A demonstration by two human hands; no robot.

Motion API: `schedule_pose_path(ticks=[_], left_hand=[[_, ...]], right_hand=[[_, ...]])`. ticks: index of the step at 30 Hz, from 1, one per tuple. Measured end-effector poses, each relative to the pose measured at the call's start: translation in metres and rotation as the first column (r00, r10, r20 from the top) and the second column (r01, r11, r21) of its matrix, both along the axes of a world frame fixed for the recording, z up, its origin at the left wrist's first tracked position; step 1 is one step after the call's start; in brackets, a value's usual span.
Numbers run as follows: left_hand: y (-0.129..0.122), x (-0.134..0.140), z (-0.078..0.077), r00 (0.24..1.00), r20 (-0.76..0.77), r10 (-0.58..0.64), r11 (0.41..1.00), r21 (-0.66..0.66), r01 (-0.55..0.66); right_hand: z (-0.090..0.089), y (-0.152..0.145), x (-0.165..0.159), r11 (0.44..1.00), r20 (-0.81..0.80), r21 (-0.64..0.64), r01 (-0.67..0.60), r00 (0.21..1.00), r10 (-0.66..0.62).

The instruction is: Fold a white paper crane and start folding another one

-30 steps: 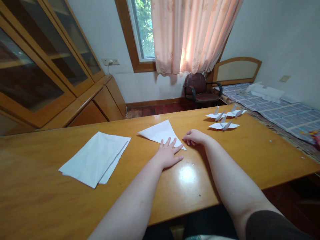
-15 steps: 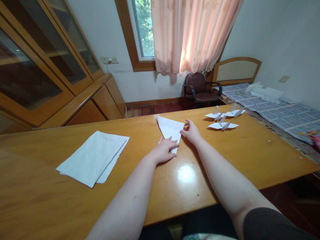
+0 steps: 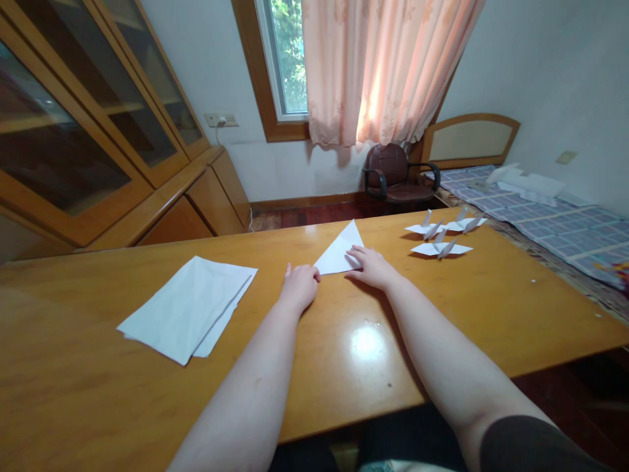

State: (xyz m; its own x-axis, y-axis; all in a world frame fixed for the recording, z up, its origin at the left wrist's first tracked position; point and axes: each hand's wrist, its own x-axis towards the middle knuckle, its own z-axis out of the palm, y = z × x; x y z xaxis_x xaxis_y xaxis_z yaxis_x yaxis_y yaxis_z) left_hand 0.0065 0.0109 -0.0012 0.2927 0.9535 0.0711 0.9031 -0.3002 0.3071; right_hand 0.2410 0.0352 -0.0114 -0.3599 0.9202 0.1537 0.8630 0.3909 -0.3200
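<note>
A white sheet of paper folded into a triangle [image 3: 339,254] lies on the wooden table, one point facing away from me. My left hand [image 3: 301,288] is closed at its near left corner, the curled fingertips gripping that corner. Across the right part of the paper rests my right hand [image 3: 371,267], fingers stretched out and lying flat on it. The paper's right corner is partly hidden beneath that hand.
To the left lies a stack of creased white paper sheets [image 3: 189,308]. Three folded paper cranes [image 3: 442,249] stand at the table's far right. Beyond the table [image 3: 442,328] are a brown armchair [image 3: 393,174], a bed [image 3: 555,223] and a glass-door cabinet [image 3: 113,151].
The folded paper has been turned, its narrow point no longer facing me. My left hand has moved to the paper's left corner and curled; my right hand now lies over the paper.
</note>
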Motion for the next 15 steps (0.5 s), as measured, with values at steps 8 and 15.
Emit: schedule_pose_path(ticks=[8,15], left_hand=[[0.000,0.001,-0.005,0.964,-0.030,0.265,0.962,0.079,-0.262],[0.008,-0.003,-0.016,0.964,-0.046,0.262,0.965,0.002,-0.262]], right_hand=[[-0.003,0.001,0.000,0.999,-0.020,-0.032,0.044,0.999,-0.045],[0.002,-0.003,-0.002,0.999,-0.031,-0.024,0.032,0.999,-0.033]])
